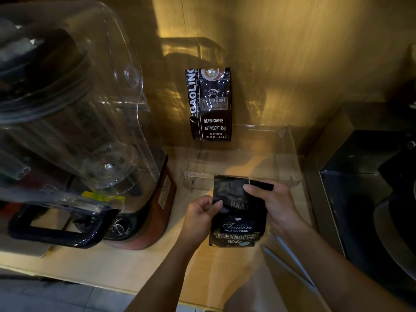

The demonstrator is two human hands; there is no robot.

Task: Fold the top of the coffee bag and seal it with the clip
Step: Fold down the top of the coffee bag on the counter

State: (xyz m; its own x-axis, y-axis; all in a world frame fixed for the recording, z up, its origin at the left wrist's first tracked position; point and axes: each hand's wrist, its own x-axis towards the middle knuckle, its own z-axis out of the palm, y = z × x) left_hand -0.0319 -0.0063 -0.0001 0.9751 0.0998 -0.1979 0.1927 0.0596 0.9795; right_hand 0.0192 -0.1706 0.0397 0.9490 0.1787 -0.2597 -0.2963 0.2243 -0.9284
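A black coffee bag (236,224) with "Treasure Blue Mountain" lettering stands upright on the wooden counter near the front. My left hand (200,218) pinches its left edge below the top. My right hand (272,206) grips the upper right corner, thumb on the front of the bag. A dark strip (262,185) runs along the fingertips of that hand at the bag's top edge; I cannot tell whether it is the clip or part of the bag. The top flap (227,186) stands up, creased.
A second black coffee bag (210,104) leans against the back wall. A clear plastic tray (286,154) lies just behind the held bag. A large blender (74,122) with a clear cover fills the left. A dark machine (369,188) stands on the right.
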